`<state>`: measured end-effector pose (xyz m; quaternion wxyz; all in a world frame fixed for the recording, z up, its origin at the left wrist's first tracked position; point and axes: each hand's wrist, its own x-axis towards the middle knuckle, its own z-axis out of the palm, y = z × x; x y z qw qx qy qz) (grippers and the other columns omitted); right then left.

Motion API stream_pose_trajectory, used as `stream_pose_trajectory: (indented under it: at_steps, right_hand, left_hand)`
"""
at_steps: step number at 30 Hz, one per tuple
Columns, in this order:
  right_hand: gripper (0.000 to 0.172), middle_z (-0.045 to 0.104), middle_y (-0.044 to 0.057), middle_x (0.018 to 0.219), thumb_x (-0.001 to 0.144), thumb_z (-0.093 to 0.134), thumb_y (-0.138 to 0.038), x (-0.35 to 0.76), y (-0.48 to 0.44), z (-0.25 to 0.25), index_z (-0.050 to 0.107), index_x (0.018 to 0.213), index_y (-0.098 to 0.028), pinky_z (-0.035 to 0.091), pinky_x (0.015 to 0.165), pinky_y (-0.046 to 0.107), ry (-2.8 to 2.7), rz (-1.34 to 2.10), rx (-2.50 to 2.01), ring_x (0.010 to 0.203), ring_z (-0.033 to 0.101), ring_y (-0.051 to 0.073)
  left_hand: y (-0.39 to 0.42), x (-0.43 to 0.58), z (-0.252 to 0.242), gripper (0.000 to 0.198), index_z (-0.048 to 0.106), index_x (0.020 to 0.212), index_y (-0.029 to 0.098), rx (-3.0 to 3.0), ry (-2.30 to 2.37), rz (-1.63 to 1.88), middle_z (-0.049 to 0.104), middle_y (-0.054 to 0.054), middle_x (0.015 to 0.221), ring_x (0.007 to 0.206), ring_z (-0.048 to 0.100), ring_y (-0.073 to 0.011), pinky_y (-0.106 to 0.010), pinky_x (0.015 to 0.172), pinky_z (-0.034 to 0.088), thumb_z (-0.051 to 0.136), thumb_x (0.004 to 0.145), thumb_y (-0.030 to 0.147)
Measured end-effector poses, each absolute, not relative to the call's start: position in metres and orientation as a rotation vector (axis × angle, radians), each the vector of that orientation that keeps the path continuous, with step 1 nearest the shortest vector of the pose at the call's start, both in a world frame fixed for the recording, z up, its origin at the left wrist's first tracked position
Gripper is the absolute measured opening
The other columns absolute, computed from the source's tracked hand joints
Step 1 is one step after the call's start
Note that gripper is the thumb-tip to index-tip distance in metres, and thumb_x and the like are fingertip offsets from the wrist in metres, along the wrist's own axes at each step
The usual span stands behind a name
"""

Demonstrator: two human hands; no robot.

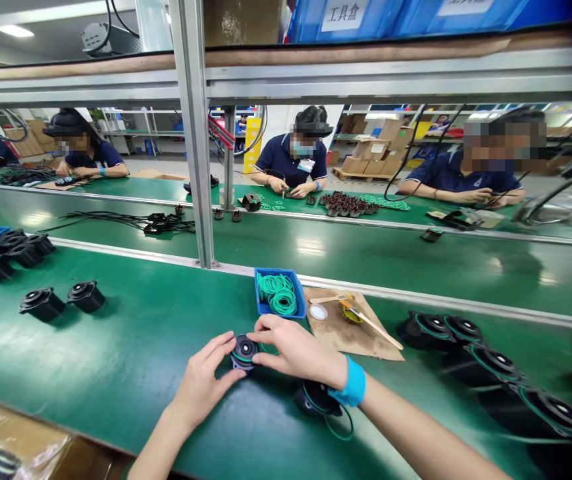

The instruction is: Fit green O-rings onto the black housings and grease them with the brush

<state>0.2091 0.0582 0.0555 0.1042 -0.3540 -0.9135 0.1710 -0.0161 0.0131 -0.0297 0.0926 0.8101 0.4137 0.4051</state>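
1. Both of my hands are at one black housing [245,349], which stands on the green table [131,373] in front of me.
2. My left hand [205,379] is half curled, thumb and fingertips gripping the housing's left side.
3. My right hand [293,348] is partly closed, thumb and fingertips on the right side; I can't quite tell whether it also holds the green loop [264,349] showing there.
4. Below my right wrist sits a second housing [316,399], a thin green ring [342,439] drooping beside it.
5. Beyond my hands, a blue bin [293,314] of green rings [282,295] adjoins some cardboard [336,339].
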Motion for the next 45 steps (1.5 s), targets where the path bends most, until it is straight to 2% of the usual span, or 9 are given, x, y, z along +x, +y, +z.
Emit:
stream_pose_trajectory:
  at_steps: [3, 7, 12, 16, 25, 31, 36, 41, 45]
  right_hand:
    - [0.03, 0.064, 0.008, 0.099, 0.085, 0.069, -0.041, 0.211, 0.053, 0.055, 0.072, 0.103, -0.017, 0.046, 0.072, 0.028, -2.797, 0.36, -1.057, 0.087, 0.062, 0.021]
    - [0.022, 0.066, 0.007, 0.084, 0.092, 0.062, -0.032, 0.206, 0.044, 0.052, 0.071, 0.082, -0.014, 0.043, 0.068, 0.029, -2.897, 0.105, -1.171, 0.079, 0.062, 0.02]
    - [0.029, 0.066, 0.007, 0.084, 0.081, 0.075, -0.036, 0.202, 0.029, 0.042, 0.068, 0.094, -0.012, 0.042, 0.066, 0.032, -2.851, -0.115, -1.182, 0.076, 0.061, 0.022]
    - [0.007, 0.064, 0.007, 0.076, 0.087, 0.068, -0.016, 0.2, 0.019, 0.032, 0.067, 0.083, -0.011, 0.04, 0.063, 0.034, -2.839, -0.329, -1.151, 0.073, 0.059, 0.021]
    - [0.017, 0.061, 0.011, 0.073, 0.085, 0.051, -0.002, 0.191, -0.009, 0.016, 0.066, 0.081, -0.01, 0.04, 0.057, 0.035, -2.729, -0.571, -1.013, 0.066, 0.055, 0.022]
    - [0.027, 0.066, 0.021, 0.089, 0.084, 0.046, 0.001, 0.183, -0.022, 0.004, 0.064, 0.104, 0.002, 0.045, 0.063, 0.037, -2.562, -0.685, -1.033, 0.076, 0.06, 0.026]
    - [0.021, 0.066, 0.01, 0.096, 0.091, 0.052, -0.01, 0.199, -0.041, 0.01, 0.063, 0.109, -0.013, 0.049, 0.071, 0.035, -2.397, -0.276, -1.149, 0.083, 0.06, 0.022]
    - [0.065, 0.058, 0.018, 0.117, 0.074, 0.078, -0.025, 0.243, -0.048, 0.008, 0.049, 0.131, -0.015, 0.052, 0.081, 0.049, -2.111, -0.054, -1.668, 0.102, 0.057, 0.035]
    - [0.061, 0.055, 0.012, 0.12, 0.075, 0.075, -0.021, 0.259, -0.042, 0.003, 0.048, 0.13, -0.02, 0.052, 0.088, 0.042, -2.065, 0.439, -1.689, 0.104, 0.06, 0.028]
  left_hand:
    - [0.012, -0.013, -0.03, 0.028, 0.064, 0.108, 0.016, 2.496, 1.214, 1.232, 0.069, -0.014, 0.119, 0.104, 0.071, -0.0225, -0.034, 0.09, 0.06, 0.054, 0.094, 0.039]
    - [0.008, -0.007, -0.03, 0.023, 0.065, 0.106, 0.016, 2.596, 1.217, 1.294, 0.072, -0.013, 0.111, 0.096, 0.073, -0.0203, -0.029, 0.085, 0.061, 0.049, 0.098, 0.03]
    - [0.006, -0.003, -0.031, 0.022, 0.066, 0.103, 0.015, 2.621, 1.194, 1.28, 0.068, -0.016, 0.117, 0.102, 0.071, -0.0211, -0.028, 0.086, 0.06, 0.046, 0.098, 0.022]
    - [0.009, -0.003, -0.03, 0.02, 0.065, 0.1, 0.015, 2.596, 1.151, 1.246, 0.067, -0.016, 0.118, 0.104, 0.07, -0.0208, -0.028, 0.086, 0.06, 0.046, 0.097, 0.021]
    - [0.004, 0.0, -0.043, 0.031, 0.066, 0.107, 0.021, 2.744, 1.169, 1.335, 0.067, -0.013, 0.111, 0.112, 0.067, -0.0233, -0.031, 0.085, 0.061, 0.037, 0.099, 0.012]
    - [0.002, 0.001, -0.05, 0.034, 0.066, 0.111, 0.024, 2.708, 1.143, 1.398, 0.062, -0.008, 0.101, 0.118, 0.063, -0.0244, -0.032, 0.087, 0.06, 0.04, 0.097, 0.008]
    - [0.005, -0.002, -0.034, 0.021, 0.063, 0.108, 0.025, 2.426, 1.224, 1.261, 0.061, -0.008, 0.111, 0.115, 0.063, -0.026, -0.046, 0.099, 0.053, 0.06, 0.088, 0.019]
    - [0.019, 0.002, -0.01, 0.081, 0.031, 0.146, 0.026, 2.359, 1.236, 0.883, 0.045, -0.013, 0.143, 0.132, 0.047, -0.0304, -0.049, 0.107, 0.044, 0.073, 0.077, 0.023]
    - [0.031, 0.009, -0.003, 0.071, 0.04, 0.141, 0.03, 2.384, 1.145, 0.712, 0.057, -0.008, 0.129, 0.115, 0.061, -0.0258, -0.041, 0.099, 0.051, 0.069, 0.078, 0.017]
